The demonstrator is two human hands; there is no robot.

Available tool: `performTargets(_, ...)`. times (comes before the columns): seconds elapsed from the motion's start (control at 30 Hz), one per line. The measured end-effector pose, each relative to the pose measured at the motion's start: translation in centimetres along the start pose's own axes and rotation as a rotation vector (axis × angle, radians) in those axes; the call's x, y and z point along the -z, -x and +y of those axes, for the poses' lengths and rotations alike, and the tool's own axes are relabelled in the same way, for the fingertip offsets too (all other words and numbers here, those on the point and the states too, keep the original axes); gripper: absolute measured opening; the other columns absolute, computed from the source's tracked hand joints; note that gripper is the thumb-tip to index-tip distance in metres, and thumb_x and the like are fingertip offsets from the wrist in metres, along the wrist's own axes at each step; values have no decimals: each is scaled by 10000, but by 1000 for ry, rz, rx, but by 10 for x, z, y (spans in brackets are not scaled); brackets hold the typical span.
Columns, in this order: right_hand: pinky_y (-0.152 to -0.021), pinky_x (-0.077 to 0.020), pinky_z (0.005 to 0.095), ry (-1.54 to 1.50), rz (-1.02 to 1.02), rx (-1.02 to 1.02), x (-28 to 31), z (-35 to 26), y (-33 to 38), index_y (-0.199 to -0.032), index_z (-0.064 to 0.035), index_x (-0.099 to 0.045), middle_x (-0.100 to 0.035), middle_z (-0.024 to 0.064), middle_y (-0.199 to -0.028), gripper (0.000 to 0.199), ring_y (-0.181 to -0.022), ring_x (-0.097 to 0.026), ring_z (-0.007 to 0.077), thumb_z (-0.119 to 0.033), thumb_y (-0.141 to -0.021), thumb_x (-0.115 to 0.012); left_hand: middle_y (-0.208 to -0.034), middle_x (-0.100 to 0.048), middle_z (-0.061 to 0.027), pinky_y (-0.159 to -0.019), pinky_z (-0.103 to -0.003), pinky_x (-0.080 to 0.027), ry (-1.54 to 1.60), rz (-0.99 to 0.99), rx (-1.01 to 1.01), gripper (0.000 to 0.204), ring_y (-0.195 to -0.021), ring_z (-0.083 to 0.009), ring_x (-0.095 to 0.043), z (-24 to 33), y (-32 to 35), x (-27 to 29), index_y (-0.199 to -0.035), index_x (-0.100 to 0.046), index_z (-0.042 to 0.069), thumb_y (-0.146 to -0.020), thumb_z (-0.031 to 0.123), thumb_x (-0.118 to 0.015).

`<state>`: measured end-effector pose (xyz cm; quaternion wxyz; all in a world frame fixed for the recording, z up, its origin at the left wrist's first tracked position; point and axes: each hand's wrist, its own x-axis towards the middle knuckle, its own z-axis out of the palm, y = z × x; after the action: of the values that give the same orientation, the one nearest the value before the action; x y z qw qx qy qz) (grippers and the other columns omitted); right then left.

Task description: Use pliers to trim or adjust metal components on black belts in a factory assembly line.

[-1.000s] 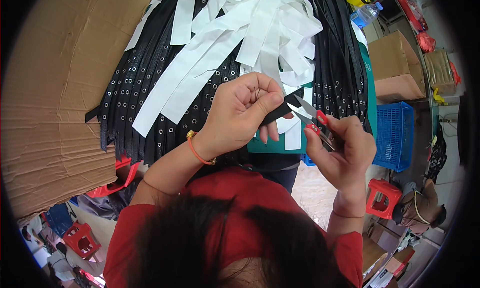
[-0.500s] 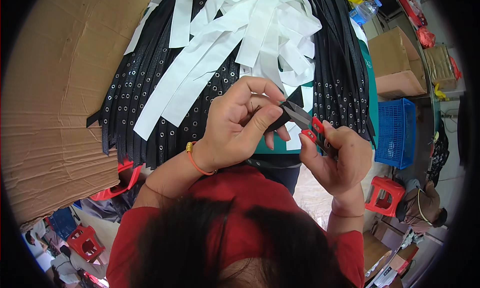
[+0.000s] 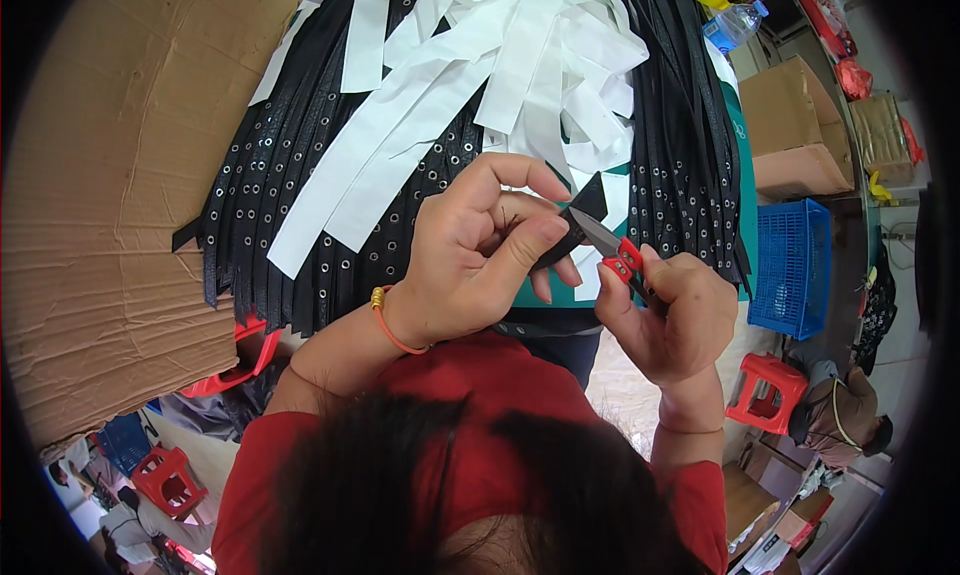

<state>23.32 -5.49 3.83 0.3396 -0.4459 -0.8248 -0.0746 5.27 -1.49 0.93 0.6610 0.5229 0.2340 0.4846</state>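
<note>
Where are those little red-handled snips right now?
In the head view, the red-handled snips sit right of centre in the right hand, their blades pointing at the black strap end pinched by the left hand, in front of the studded black straps.

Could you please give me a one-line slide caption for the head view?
Left hand pinches a black strap end while right hand holds red-handled snips to it.

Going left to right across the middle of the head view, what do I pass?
Brown cardboard sheet → black eyelet straps → left hand pinching a black strap end → red-handled snips in the right hand → blue plastic crate.
</note>
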Motion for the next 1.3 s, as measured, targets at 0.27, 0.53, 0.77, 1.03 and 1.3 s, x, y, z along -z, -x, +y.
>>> performTargets(0.27, -474, -287, 136, -1259, 137, -1010, -12, 7, -6, -936, 9, -522, -554, -17, -635, 199, -539, -435, -9, -31, -777, -635, -790, -615, -177, -493, -226, -487, 85, 30, 40, 237, -631, -178, -620, -1, -4, -4, -1080, -353, -33, -888, 42, -469)
performTargets(0.53, -525, -438, 187, -1305, 39, -1035, -29, 0, -27, -756, 46, -556, -603, 66, -663, 70, -566, -550, 61, 0, -804, -579, -745, -602, -141, -463, -223, -481, -91, 38, 45, 142, -573, -151, -605, -8, -6, -3, -996, -421, -43, -877, 12, -473)
performTargets(0.77, -436, -367, 184, -1427, 11, -1046, -32, -6, -34, -735, 26, -546, -587, 43, -616, 79, -490, -495, 38, 4, -807, -569, -667, -606, -74, -449, -193, -454, -171, 101, 55, 52, -544, -93, -601, -9, -7, 4, -878, -476, -20, -869, 27, -497)
performTargets(1.03, -391, -180, 158, -1234, 33, -1091, -34, -4, -38, -727, -10, -562, -472, -74, -533, 81, -422, -309, -40, -40, -792, -599, -1221, -471, -161, -984, -340, -301, -826, 425, -395, 394, -1182, -226, -418, 0, -32, 65, -1155, -441, 1, -781, 10, -567)
performTargets(1.3, -451, -324, 138, -1225, 99, -983, -32, -8, -47, -783, 10, -541, -568, -19, -657, 93, -534, -476, 13, -32, -776, -624, -925, -616, -149, -764, -256, -509, 129, 63, 99, 308, -864, -176, -622, -4, -5, 8, -1060, -423, -16, -793, -66, -568)
